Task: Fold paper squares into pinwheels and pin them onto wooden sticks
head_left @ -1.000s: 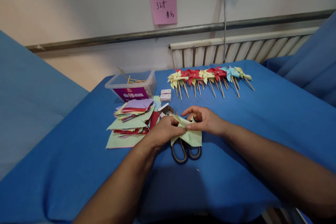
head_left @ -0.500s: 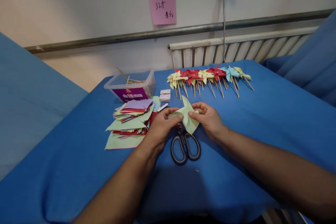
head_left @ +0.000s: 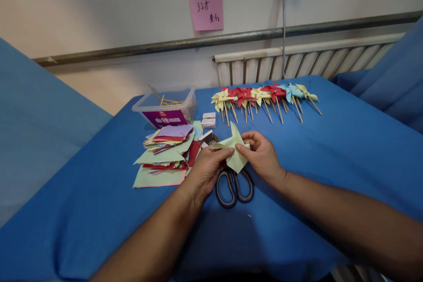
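Between my two hands is a pale green paper pinwheel (head_left: 237,162) without a stick, its blades folded toward the middle. My left hand (head_left: 209,163) pinches it from the left, thumb near the centre. On the other side my right hand (head_left: 261,155) grips the right blade, with the thumb pressed close to the centre. Below the paper lies a pair of scissors (head_left: 234,189), dark handles toward me and blades mostly hidden. Just beyond my left hand a small dark metal object (head_left: 209,138) is partly covered, its kind unclear.
Left of my hands is a stack of coloured paper (head_left: 165,156). Behind it stands a clear plastic box (head_left: 190,108) holding thin sticks (head_left: 162,100). Two small white boxes (head_left: 209,122) sit beside it. Finished pinwheels (head_left: 245,94) on sticks line the back of the blue-covered table (head_left: 330,150).
My left hand has shifted slightly down and its thumb has moved toward the pinwheel's centre. The right thumb has slid inward too, and the pinwheel has turned a little.
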### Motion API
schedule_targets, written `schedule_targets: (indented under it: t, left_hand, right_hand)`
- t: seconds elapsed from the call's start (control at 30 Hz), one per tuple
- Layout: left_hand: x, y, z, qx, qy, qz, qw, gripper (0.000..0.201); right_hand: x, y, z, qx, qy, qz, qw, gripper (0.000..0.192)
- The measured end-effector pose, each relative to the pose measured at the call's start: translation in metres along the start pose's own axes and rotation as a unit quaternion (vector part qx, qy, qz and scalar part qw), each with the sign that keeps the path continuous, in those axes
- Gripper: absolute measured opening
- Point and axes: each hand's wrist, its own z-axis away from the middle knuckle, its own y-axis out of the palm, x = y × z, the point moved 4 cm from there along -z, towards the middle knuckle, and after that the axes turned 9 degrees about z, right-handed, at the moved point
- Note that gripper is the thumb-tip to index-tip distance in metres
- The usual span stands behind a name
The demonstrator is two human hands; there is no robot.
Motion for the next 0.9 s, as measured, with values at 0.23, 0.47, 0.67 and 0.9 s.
schedule_targets:
  t: [0.23, 0.47, 0.67, 0.9]
  left_hand:
    - [-0.009, -0.003, 0.000, -0.034, 0.024, 0.023, 0.999, 0.029]
    - [-0.019, -0.006, 0.001, -0.041, 0.001, 0.084, 0.996, 0.021]
    - [-0.018, -0.006, 0.001, -0.023, -0.002, 0.085, 0.996, 0.024]
    - [-0.014, -0.006, 0.001, -0.013, 0.007, 0.055, 0.998, 0.026]
  right_hand:
    - [0.009, -0.008, 0.002, -0.020, -0.127, 0.107, 0.986, 0.035]
    - [0.035, -0.005, 0.020, 0.026, -0.353, 0.336, 0.873, 0.043]
    - [0.040, -0.004, 0.020, 0.039, -0.389, 0.376, 0.840, 0.019]
    - [0.035, -0.007, 0.010, 0.022, -0.323, 0.314, 0.892, 0.005]
